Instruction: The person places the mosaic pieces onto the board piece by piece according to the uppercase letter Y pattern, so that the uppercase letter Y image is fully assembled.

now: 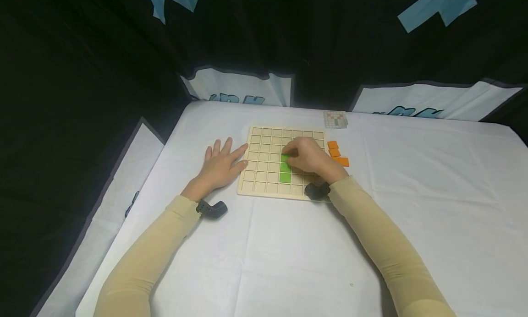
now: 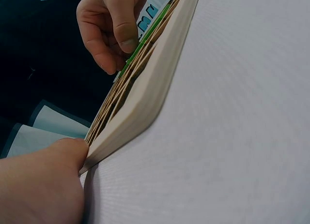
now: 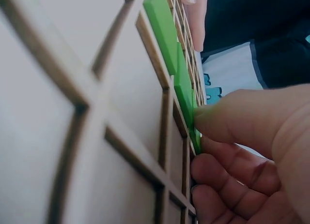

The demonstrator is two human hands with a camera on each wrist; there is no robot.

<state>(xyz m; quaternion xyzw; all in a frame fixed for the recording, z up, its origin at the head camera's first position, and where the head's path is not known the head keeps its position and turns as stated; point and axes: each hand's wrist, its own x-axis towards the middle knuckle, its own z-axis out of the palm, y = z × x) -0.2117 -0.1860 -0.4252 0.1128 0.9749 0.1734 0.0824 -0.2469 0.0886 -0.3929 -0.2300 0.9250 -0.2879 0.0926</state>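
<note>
A square wooden grid board [image 1: 264, 196] lies on the white table. In one of its columns sit green square tiles [image 1: 285, 177], lined up one behind another. The right hand [image 1: 307, 154] is over the board with fingers curled, its thumb and forefinger pinching the farthest green tile [image 3: 196, 141] at the grid. The tile's far side is hidden by the fingertips. Flat on the table, the left hand [image 1: 220, 166] has its fingers spread, and its thumb [image 2: 72, 149] touches the board's left edge.
Several orange tiles [image 1: 343, 161] lie right of the board. Behind them is a small stack of cards [image 1: 335, 119] printed with a coloured grid. Black curtains [image 1: 330, 46] with blue tape [image 1: 439, 8] hang around the table's back and left side.
</note>
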